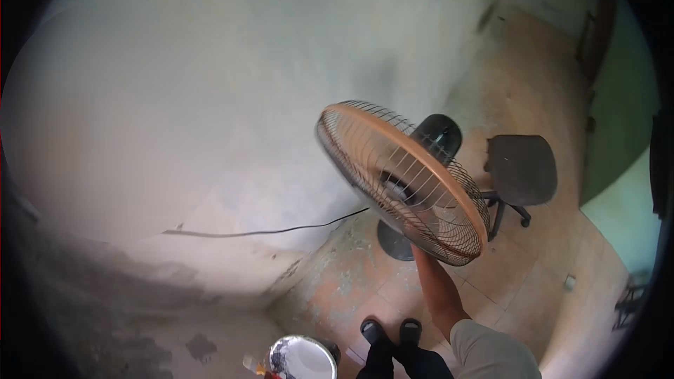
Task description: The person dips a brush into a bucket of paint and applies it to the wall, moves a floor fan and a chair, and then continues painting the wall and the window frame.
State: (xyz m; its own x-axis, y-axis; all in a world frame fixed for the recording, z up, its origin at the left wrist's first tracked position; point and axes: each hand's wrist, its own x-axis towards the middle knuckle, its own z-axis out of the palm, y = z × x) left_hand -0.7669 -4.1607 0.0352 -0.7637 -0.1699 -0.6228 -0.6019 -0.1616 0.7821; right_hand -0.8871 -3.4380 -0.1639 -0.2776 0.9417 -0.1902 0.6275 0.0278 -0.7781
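A standing fan [414, 168] with an orange rim, a wire cage and a black motor housing is tilted in front of me. Below its head, the round dark base [395, 240] rests on the tiled floor. My right forearm [441, 289] reaches up to the lower part of the cage, where my right hand goes behind the wires near the fan's pole. The fingers are hidden, so their grip does not show. My left hand is outside the picture.
A black cord [267, 232] runs from the wall towards the fan. An office chair [523, 170] stands behind it on the right. By my feet, at the bottom, are a paint bucket [303, 359] and a brush [254, 365]. The wall [210, 98] fills the left.
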